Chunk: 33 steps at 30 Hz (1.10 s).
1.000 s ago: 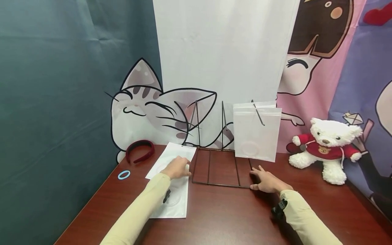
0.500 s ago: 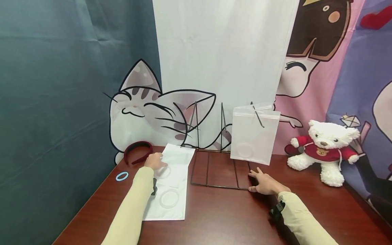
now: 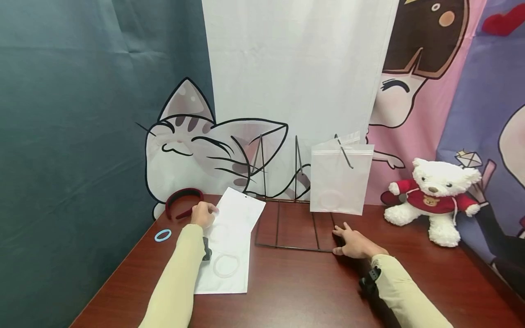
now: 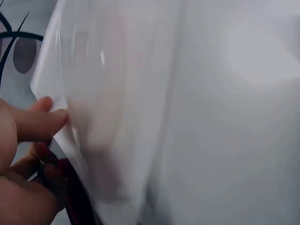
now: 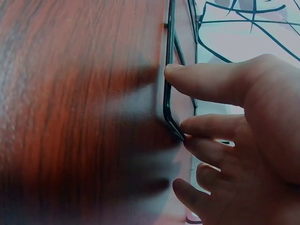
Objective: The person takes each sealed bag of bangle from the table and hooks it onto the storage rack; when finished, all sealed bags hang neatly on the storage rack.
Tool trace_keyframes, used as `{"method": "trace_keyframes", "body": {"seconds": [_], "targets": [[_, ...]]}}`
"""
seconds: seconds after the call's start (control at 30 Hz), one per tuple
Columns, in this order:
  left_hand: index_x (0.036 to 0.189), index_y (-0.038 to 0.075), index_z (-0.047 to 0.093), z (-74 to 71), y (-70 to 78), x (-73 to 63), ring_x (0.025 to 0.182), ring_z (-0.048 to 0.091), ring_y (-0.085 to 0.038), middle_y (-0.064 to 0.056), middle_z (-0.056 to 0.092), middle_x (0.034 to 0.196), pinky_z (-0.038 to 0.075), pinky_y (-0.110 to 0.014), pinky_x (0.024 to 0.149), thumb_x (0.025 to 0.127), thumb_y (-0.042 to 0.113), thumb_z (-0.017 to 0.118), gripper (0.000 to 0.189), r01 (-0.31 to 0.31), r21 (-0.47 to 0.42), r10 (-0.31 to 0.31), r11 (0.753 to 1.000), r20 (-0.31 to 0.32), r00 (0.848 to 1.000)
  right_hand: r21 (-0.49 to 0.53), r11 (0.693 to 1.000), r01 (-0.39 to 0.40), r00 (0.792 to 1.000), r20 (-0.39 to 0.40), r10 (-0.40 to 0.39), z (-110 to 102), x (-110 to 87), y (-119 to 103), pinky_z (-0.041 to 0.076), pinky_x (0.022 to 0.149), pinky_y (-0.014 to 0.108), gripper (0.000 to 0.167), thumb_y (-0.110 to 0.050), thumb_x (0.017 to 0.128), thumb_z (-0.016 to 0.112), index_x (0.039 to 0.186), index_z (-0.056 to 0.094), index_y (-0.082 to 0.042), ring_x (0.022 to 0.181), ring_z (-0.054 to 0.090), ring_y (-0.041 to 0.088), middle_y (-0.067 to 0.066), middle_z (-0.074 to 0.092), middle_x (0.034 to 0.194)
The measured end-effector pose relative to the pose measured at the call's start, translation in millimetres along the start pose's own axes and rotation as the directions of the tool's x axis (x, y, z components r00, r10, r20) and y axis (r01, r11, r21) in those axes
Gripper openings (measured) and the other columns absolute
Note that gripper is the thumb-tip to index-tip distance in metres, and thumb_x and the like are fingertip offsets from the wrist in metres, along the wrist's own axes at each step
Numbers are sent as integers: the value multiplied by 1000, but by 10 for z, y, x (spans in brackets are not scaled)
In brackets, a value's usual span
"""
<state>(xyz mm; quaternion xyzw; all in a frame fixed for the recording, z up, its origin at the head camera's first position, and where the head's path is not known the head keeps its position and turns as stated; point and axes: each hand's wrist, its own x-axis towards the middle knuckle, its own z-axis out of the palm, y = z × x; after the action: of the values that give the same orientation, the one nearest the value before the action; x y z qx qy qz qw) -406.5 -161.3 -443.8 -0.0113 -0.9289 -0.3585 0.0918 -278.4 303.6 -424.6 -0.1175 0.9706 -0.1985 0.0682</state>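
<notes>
My left hand pinches the left edge of a white plastic zip bag, whose far end is tilted up off the table. In the left wrist view the thumb and a finger meet at the edge of the clear-fronted bag. Under it and nearer me lies another white bag with a ring shape showing through. My right hand has its fingers spread at the front right corner of a black wire rack. Its thumb touches the front rail, with a fingertip at the side rail.
White bags hang on the rack's right hook; its other two uprights carry nothing. A dark red headband and a light blue ring lie at left. A white teddy bear sits at right. Printed curtains hang behind.
My left hand has moved left from the bags' right side to their left edge and taken hold of the upper bag, whose far end has risen and shifted right. My right hand stays at the rack.
</notes>
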Motion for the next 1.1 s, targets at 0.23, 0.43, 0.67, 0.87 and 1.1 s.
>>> {"method": "trace_keyframes", "body": {"seconds": [0.23,0.43,0.67,0.87,1.1], "targets": [[100,4,79,-97,-47,23,93,56,-28,-21,73,112,45,-38,84,90,-8,49,34,-67,-109,68,992,2,998,0,1000,0,1000,4,0,-4,13,-7,31,109,70,68,-19,84,78,141,51,9,143,22,62,35,36,153],[101,6,80,-232,40,-37,113,56,-31,-22,67,124,43,-45,102,88,-11,40,46,-133,-158,140,978,30,990,-1,1000,-19,1000,8,19,-10,13,6,31,109,71,68,-21,85,78,141,52,5,143,21,62,33,36,155],[101,12,81,-332,197,-277,111,59,-31,-13,66,104,45,-42,97,93,-11,43,44,-309,-203,313,929,-15,950,-10,1000,-28,999,18,29,-29,10,23,29,109,73,68,-23,83,80,140,54,3,145,18,61,31,39,153],[101,13,81,-391,440,-521,107,59,-23,-8,66,98,44,-28,93,94,-13,48,42,-404,-300,420,864,-13,907,-28,999,-29,999,15,30,-66,25,7,34,107,71,71,-21,83,79,144,51,2,140,26,64,36,35,154],[101,14,81,-417,789,-737,104,55,-13,-6,63,98,42,-19,82,94,-15,49,43,-493,-375,541,785,27,841,-34,999,-26,999,21,26,-49,21,-8,36,105,70,72,-24,84,80,144,50,2,136,32,66,44,28,152]]}}
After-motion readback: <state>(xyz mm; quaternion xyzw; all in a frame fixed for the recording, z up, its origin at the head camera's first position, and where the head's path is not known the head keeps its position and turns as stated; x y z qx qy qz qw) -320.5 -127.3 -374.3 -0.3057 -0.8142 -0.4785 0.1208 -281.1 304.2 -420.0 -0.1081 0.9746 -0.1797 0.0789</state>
